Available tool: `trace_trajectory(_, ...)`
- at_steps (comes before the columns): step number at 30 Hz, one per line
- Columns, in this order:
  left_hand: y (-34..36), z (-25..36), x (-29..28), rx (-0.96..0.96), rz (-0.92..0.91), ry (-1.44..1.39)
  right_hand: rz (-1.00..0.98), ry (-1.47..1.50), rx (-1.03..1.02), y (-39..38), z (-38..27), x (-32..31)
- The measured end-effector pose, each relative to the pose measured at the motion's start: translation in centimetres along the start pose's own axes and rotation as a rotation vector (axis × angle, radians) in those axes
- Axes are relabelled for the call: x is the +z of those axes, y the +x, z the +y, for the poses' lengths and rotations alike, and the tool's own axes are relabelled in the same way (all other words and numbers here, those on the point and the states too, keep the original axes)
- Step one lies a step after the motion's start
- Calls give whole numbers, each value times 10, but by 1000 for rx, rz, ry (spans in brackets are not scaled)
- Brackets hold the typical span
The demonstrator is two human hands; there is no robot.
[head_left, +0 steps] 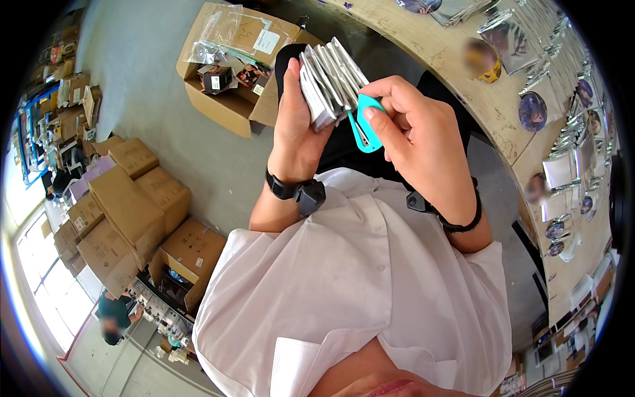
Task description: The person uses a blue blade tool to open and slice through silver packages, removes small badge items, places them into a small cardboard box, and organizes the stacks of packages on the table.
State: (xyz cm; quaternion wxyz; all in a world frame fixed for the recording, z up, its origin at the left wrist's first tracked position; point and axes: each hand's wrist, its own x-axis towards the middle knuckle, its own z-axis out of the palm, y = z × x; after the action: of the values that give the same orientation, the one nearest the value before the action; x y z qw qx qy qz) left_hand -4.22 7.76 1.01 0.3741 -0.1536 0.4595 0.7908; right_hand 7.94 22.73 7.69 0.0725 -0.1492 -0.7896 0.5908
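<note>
My left hand (294, 139) is wrapped round a stack of flat silver foil packets (331, 76), its thumb along the left side. The packets stand on edge, side by side, with their ends fanned slightly apart. In my right hand (423, 129) is a teal letter-opener style cutter (372, 140), pinched between thumb and fingers. Its narrow hooked end lies against the near right edge of the stack. Whether the blade has entered a packet cannot be made out. Both wrists carry dark bands with small black devices.
An open cardboard box (225, 119) with small cartons and clear plastic stands on the floor ahead. Along the right runs a wooden table (456, 59) with rows of silver packets (559, 169) and round picture badges (533, 111). Stacked cartons (126, 205) and another person (114, 316) are at left.
</note>
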Motion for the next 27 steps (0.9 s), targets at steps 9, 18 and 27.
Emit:
trace_trajectory(9, -9, -5, -3, 492, -183, 333, 311, -95, -152, 13, 1, 10)
trace_trajectory(18, -23, -34, -7, 408, -326, 471, 608, 112, -124, 31, -35, -25)
trace_trajectory(27, 10, 14, -7, 9, -34, -96, 18, -21, -22, -19, 2, -6)
